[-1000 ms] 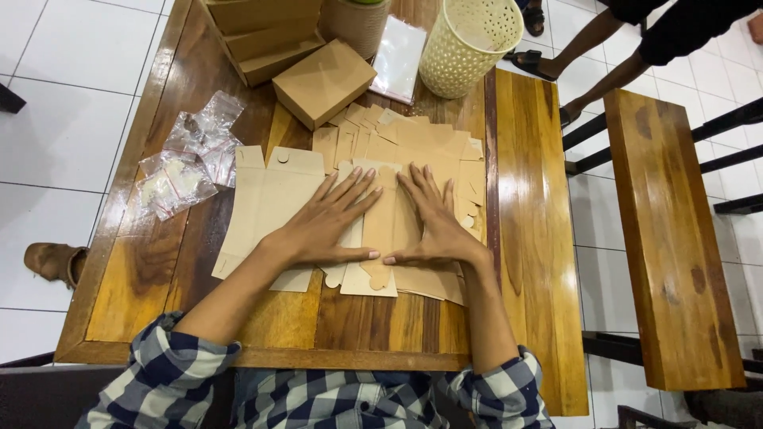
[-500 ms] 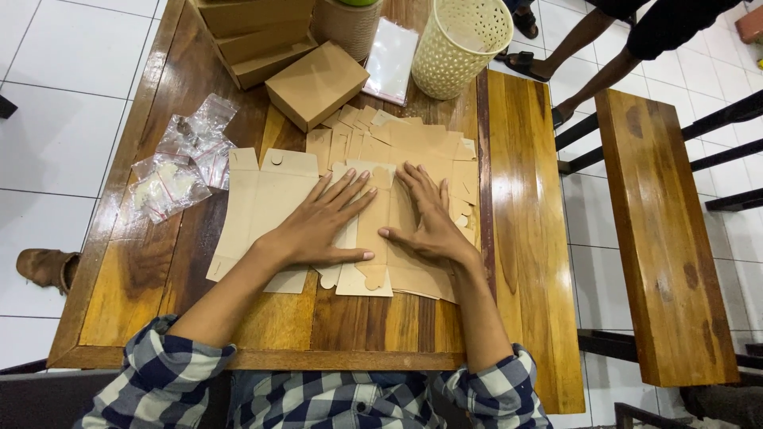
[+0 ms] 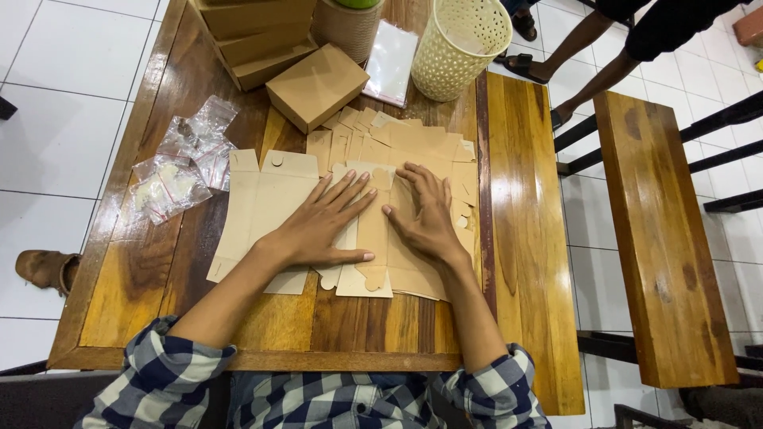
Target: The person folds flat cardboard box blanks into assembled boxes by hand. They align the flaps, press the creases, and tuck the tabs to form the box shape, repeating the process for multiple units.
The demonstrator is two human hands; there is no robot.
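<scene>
Both my hands lie flat, fingers spread, on flat brown cardboard box blanks on a wooden table (image 3: 143,278). My left hand (image 3: 322,225) presses on one unfolded blank (image 3: 258,210) and the edge of the narrow blank (image 3: 372,238) between my hands. My right hand (image 3: 425,216) rests on a spread pile of several overlapping blanks (image 3: 413,143). Neither hand grips anything.
A folded brown box (image 3: 316,85) sits behind the blanks, with stacked boxes (image 3: 258,36) further back. Small clear plastic bags (image 3: 181,163) lie at the left. A cream mesh basket (image 3: 462,46) and clear sleeves (image 3: 391,59) stand at the back. A wooden bench (image 3: 660,238) is to the right; another person's legs (image 3: 592,48) are behind.
My hands stay pressed on the blanks with hardly any shift. The camera has tilted slightly, so the table sits a little differently in view.
</scene>
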